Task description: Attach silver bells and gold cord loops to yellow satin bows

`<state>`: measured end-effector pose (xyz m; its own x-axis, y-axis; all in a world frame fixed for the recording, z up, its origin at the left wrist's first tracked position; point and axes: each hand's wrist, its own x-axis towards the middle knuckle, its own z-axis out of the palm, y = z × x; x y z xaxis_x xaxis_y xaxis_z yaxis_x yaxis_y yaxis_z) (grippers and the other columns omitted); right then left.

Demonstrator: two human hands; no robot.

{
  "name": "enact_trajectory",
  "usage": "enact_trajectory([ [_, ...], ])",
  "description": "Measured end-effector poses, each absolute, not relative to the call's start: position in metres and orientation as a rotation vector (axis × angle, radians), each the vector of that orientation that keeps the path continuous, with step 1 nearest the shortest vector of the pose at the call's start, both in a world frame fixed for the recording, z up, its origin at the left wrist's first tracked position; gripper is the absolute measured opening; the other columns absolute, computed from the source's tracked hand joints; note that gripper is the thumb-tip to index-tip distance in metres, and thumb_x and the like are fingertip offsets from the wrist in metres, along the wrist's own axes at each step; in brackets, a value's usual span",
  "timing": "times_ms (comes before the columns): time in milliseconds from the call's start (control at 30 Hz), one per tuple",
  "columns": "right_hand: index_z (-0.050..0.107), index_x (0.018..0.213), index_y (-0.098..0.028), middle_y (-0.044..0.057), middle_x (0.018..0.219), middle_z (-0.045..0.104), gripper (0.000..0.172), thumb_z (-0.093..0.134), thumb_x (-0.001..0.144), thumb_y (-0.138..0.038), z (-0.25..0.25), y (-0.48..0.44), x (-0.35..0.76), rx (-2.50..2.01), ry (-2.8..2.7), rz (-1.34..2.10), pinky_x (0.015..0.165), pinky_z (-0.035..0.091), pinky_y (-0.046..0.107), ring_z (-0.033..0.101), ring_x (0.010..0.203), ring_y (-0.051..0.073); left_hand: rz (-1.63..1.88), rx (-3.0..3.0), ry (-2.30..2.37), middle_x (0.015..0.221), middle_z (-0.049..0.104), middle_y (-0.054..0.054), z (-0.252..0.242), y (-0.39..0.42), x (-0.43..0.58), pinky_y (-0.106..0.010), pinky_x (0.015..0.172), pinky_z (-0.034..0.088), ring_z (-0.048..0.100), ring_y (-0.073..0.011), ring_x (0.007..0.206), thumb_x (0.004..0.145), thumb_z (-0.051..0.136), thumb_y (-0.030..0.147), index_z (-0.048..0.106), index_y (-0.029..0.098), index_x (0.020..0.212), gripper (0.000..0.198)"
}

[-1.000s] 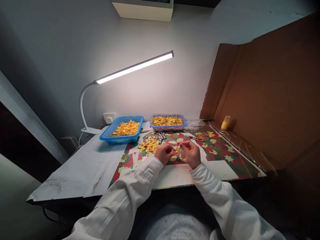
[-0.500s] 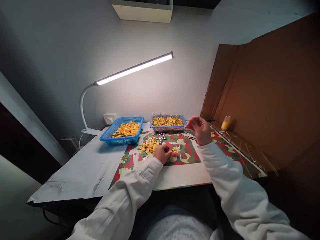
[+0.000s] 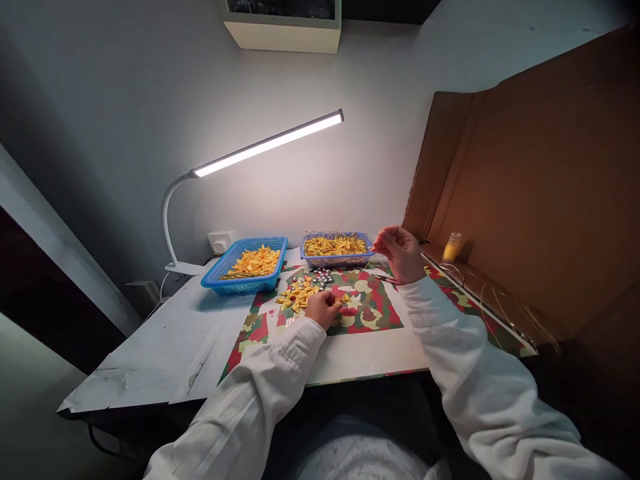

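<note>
My left hand rests on the camouflage-patterned mat, its fingers closed on a small yellow folded piece. My right hand is raised up and to the right, near the purple basket of yellow strands. Its fingers are pinched together; a thin thread seems to run from it down toward my left hand, too fine to be sure. A loose heap of yellow folded pieces lies just left of my left hand, with small shiny beads behind it.
A blue basket of yellow folded pieces stands at the back left. A white desk lamp arches over the table. A cardboard screen walls off the right side, with a yellow thread spool at its foot. A wall socket sits behind.
My right hand has pulled away from my left, rising up and to the right toward the purple basket. My left hand has stayed on the mat, holding the yellow piece.
</note>
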<state>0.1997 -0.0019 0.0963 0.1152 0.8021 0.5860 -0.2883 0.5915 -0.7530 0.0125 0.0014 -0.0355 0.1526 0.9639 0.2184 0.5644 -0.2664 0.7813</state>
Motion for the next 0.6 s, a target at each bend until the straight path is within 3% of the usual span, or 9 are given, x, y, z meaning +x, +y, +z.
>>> enact_trajectory([
  [333,0.057,0.069,-0.020,-0.006,0.056,0.062,0.027,0.075,0.064,-0.041,0.097,-0.007,0.195,-0.496,-1.239,0.864,0.055,0.056,0.025,0.058,0.047,0.008,0.923,1.916,1.495,0.105,0.060,-0.007,-0.042,0.006,0.014,-0.037,0.076,0.051,0.060,-0.0176,0.088,0.086,0.053,0.031,0.057,0.014,0.106,0.026],
  [467,0.058,0.069,-0.020,-0.005,0.057,0.064,0.028,0.074,0.064,-0.043,0.096,-0.008,0.187,-0.506,-1.288,0.925,0.058,0.058,0.029,0.062,0.049,0.010,1.022,1.911,1.399,0.090,0.063,-0.006,-0.035,0.001,0.013,-0.040,0.079,0.048,0.059,-0.0204,0.086,0.077,0.062,0.024,0.063,0.013,0.089,0.016],
  [533,0.060,0.069,-0.020,-0.003,0.059,0.067,0.028,0.075,0.063,-0.042,0.095,-0.011,0.182,-0.508,-1.331,0.964,0.062,0.059,0.032,0.065,0.053,0.012,1.104,1.916,1.274,0.098,0.062,-0.008,-0.026,-0.006,0.012,-0.043,0.088,0.043,0.056,-0.0254,0.097,0.064,0.067,0.014,0.064,0.015,0.094,0.030],
  [600,0.061,0.069,-0.019,-0.002,0.063,0.069,0.028,0.076,0.061,-0.042,0.094,-0.013,0.177,-0.511,-1.371,0.995,0.066,0.059,0.034,0.067,0.058,0.014,1.155,1.923,1.084,0.119,0.056,-0.007,-0.015,-0.013,0.010,-0.042,0.101,0.033,0.046,-0.0279,0.115,0.051,0.069,0.006,0.058,0.021,0.114,0.066],
])
